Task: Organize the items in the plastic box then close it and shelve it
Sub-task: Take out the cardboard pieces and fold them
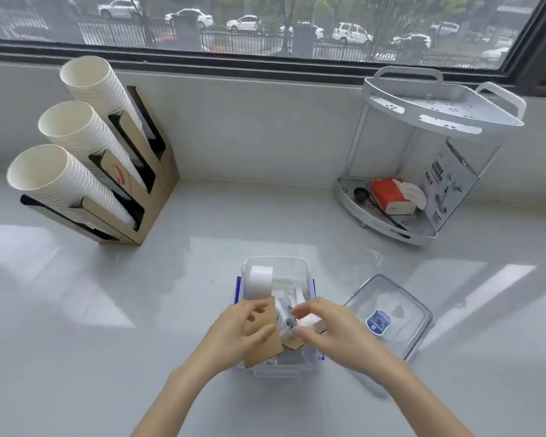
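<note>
Sorting in progress: clear plastic box (278,266) open on the counter (108,310), lid (391,313) lying just to its right.

Left hand (234,334) pinches a brown card (264,342) over the box's near end; right hand (331,331) is narrowed on a small grey item (286,315), identity unclear. Judgement: stand flat pieces along the wall beside the white roll (260,280), so nothing sits proud of the rim.

Hands hide the plastic box (259,263) front; small contents blurred — unidentifiable.
</note>
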### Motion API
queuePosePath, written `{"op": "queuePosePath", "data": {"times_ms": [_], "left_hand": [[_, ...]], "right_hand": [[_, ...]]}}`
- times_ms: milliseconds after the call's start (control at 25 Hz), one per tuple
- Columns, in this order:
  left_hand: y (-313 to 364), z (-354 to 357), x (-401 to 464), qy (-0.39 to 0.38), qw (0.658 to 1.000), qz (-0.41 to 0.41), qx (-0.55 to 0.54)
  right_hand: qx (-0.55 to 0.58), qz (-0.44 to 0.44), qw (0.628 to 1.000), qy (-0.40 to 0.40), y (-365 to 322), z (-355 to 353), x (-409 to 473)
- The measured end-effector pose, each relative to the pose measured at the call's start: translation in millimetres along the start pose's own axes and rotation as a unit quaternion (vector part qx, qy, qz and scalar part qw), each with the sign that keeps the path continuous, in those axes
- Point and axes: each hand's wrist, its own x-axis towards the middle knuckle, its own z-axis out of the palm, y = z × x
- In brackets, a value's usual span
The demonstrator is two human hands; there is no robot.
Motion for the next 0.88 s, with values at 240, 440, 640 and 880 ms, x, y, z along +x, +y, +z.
{"op": "queuePosePath", "data": {"times_ms": [240, 440, 640, 880], "left_hand": [[-9.2, 13.3, -10.2, -0.052, 0.988, 0.045, 0.137], [-14.0, 17.7, -13.2, -0.037, 0.983, 0.065, 0.169], [-13.1, 18.0, -16.1, 0.004, 0.988, 0.066, 0.139], [-0.7, 3.3, -20.1, 0.131, 0.989, 0.05, 0.044]], "right_hand": [[-0.131, -0.044, 0.987, -0.083, 6.9, 10.0, -0.8], [-0.133, -0.054, 0.987, -0.07, 9.8, 12.9, -5.9], [-0.072, -0.044, 0.996, 0.04, 4.7, 7.5, -7.3], [0.039, -0.018, 0.988, 0.149, -5.7, -7.1, -5.9]]}}
